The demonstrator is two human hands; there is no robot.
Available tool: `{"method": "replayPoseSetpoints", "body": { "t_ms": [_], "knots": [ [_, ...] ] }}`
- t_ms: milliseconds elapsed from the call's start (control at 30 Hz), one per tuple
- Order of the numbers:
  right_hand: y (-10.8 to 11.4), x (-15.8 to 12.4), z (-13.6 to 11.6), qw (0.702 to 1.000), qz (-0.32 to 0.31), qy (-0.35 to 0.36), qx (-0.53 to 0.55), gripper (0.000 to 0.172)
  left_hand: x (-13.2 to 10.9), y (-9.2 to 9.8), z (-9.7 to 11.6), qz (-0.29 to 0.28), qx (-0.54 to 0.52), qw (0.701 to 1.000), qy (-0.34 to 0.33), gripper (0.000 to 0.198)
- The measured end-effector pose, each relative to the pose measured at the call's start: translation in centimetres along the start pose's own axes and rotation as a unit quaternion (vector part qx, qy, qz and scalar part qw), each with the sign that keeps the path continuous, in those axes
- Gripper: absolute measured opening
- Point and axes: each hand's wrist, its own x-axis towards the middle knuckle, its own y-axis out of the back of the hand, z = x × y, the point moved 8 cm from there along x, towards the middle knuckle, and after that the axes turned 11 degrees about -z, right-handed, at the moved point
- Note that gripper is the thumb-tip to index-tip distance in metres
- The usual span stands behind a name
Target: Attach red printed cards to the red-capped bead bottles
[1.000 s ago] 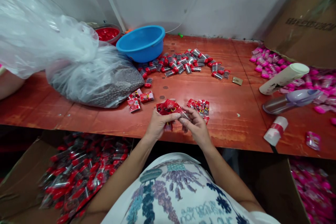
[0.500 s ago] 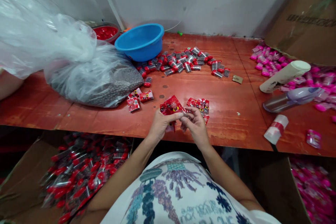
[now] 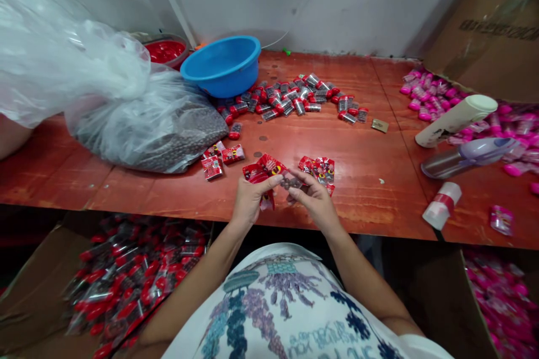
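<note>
My left hand is closed on a bunch of red printed wrappers held just above the front edge of the red-brown table. My right hand pinches a small clear vial of dark beads between thumb and fingers, touching the wrappers. A small pile of red wrappers lies right behind my right hand. Three more red packets lie to the left.
A clear bag of dark beads fills the left. Behind stand a blue bowl, a red-filled bowl and several red-capped vials. Pink vials, a white bottle, a sealer, cardboard boxes at right.
The wrapper bunch in my left hand has tilted down and left, and the vial in my right hand now shows more plainly beside it. Both hands stay at the table edge.
</note>
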Motion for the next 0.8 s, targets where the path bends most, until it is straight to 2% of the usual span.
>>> {"method": "replayPoseSetpoints", "body": {
  "t_ms": [67, 167, 233, 300, 467, 567, 667, 800],
  "knots": [
    [0.1, -0.2, -0.1, 0.999, 0.031, 0.012, -0.024, 0.043, -0.1, -0.3, 0.4, -0.001, 0.014, 1.0, -0.008, 0.03],
    [0.0, -1.0, -0.7, 0.988, 0.087, 0.051, -0.114, 0.04, -0.3, -0.6, 1.0, 0.013, 0.019, 0.999, -0.031, 0.035],
    [-0.3, -1.4, -0.9, 0.979, 0.107, 0.066, -0.161, 0.041, -0.5, -0.6, 1.2, 0.025, 0.011, 0.998, -0.048, 0.038],
    [-0.5, -1.5, -0.9, 0.978, 0.113, 0.066, -0.162, 0.041, -0.5, -0.7, 1.0, 0.023, 0.002, 0.999, -0.049, 0.037],
    [-0.6, -0.7, 0.5, 0.996, 0.088, 0.005, 0.006, 0.047, -0.5, -1.3, -0.4, -0.044, -0.011, 0.999, 0.003, 0.027],
    [-0.5, -0.3, 0.6, 0.996, 0.066, -0.011, 0.055, 0.055, -0.6, -1.0, -1.1, -0.06, -0.015, 0.997, 0.047, 0.027],
    [-0.3, -0.1, 0.8, 0.997, 0.033, -0.021, 0.065, 0.06, -0.6, -0.1, -1.0, -0.034, -0.019, 0.998, 0.05, 0.041],
    [0.0, 0.0, 1.4, 0.999, -0.01, -0.028, 0.034, 0.048, -0.7, 0.4, -0.6, -0.015, -0.004, 0.999, 0.031, 0.062]
  ]
}}
